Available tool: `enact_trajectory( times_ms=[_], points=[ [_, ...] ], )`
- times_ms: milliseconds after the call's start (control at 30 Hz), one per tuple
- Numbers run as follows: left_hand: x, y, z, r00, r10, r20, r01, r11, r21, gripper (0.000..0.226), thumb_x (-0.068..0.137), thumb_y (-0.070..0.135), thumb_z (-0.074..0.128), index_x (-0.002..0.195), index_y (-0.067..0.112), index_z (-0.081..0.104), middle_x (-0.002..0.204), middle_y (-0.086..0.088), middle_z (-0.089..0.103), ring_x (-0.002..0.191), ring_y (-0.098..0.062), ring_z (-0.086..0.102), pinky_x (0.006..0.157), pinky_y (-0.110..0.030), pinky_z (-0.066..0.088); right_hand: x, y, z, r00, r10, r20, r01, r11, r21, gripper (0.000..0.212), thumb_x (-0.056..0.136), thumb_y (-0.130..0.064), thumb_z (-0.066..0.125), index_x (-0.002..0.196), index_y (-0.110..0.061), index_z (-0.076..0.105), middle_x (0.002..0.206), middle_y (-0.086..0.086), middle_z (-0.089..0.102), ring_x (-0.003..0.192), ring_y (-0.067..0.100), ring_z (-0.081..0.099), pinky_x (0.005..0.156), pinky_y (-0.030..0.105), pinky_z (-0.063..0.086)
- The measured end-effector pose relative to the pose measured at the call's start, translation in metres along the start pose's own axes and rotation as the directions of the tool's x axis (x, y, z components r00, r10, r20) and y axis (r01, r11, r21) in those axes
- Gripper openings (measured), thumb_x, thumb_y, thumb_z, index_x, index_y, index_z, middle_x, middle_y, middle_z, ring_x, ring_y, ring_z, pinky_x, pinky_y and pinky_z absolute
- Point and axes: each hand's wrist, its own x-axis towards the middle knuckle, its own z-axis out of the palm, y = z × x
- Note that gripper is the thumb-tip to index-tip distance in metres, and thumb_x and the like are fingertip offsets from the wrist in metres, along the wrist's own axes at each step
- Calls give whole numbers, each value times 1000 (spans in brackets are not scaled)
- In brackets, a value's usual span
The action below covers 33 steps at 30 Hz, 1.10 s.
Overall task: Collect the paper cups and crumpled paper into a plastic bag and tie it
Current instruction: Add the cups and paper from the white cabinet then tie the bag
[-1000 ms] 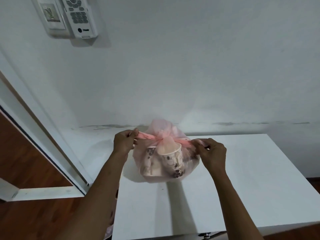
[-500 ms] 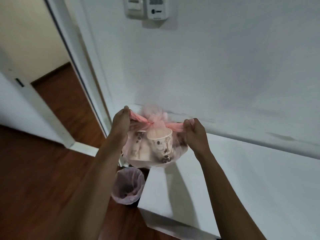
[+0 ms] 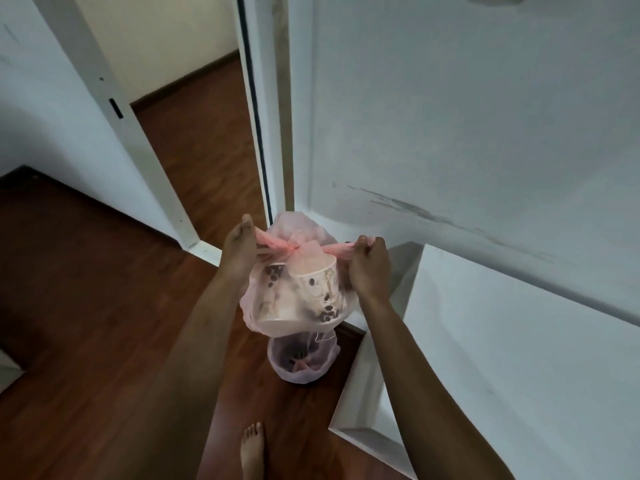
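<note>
A pink see-through plastic bag [image 3: 294, 306] hangs in the air between my hands, knotted at the top. Patterned paper cups [image 3: 318, 289] show through its side; crumpled paper inside cannot be made out. My left hand [image 3: 239, 251] pinches the left tail of the knot. My right hand [image 3: 369, 268] is closed on the right tail. The bag is off the white table [image 3: 519, 358] and hovers above a small bin [image 3: 303, 358] on the floor.
The bin is lined with a pink bag and stands on the wooden floor [image 3: 86, 323] against the table's left side. A white wall [image 3: 450, 133] is behind, an open doorway [image 3: 201, 140] to the left. My bare foot [image 3: 252, 448] is below.
Both hands carried the knotted bag left, off the table, until it hung over the bin. The view swung left and down, bringing the floor and doorway into sight.
</note>
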Motion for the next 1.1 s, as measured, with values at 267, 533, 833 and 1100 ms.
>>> enact_trajectory(
  times_ms=[267, 533, 833, 1100],
  points=[
    [101, -78, -19, 955, -75, 288, -72, 881, 468, 81, 63, 81, 64, 83, 3, 61, 82, -10, 62, 70, -22, 60, 63, -33, 46, 25, 38, 116, 954, 273, -127, -278, 960, -25, 30, 103, -22, 34, 117, -2, 51, 114, 18, 63, 107, 36, 58, 76, 29, 37],
    [167, -215, 5, 873, -307, 378, -31, 739, 673, 70, 69, 61, 71, 115, 10, 60, 109, 0, 65, 94, -15, 62, 76, -22, 52, 53, 154, 193, 832, 489, -263, -508, 861, -5, 33, 103, -19, 35, 122, 3, 50, 124, 26, 59, 113, 40, 55, 82, 33, 40],
    [228, -409, 38, 841, -309, 444, -154, 651, 743, 63, 85, 39, 71, 136, 7, 52, 139, -5, 56, 116, -24, 59, 95, -37, 51, 62, 343, 277, 781, 583, -224, -599, 801, -3, 35, 102, -29, 41, 124, -3, 51, 122, 18, 59, 113, 34, 57, 81, 27, 40],
    [235, -533, 48, 835, -265, 482, -188, 685, 704, 28, 90, 33, 60, 99, 9, 70, 102, -6, 71, 92, -23, 66, 83, -38, 55, 59, 447, 326, 922, 384, -52, -380, 867, -323, 66, 74, -55, 69, 129, -30, 45, 125, -3, 58, 114, 19, 56, 89, 37, 52]
  ],
)
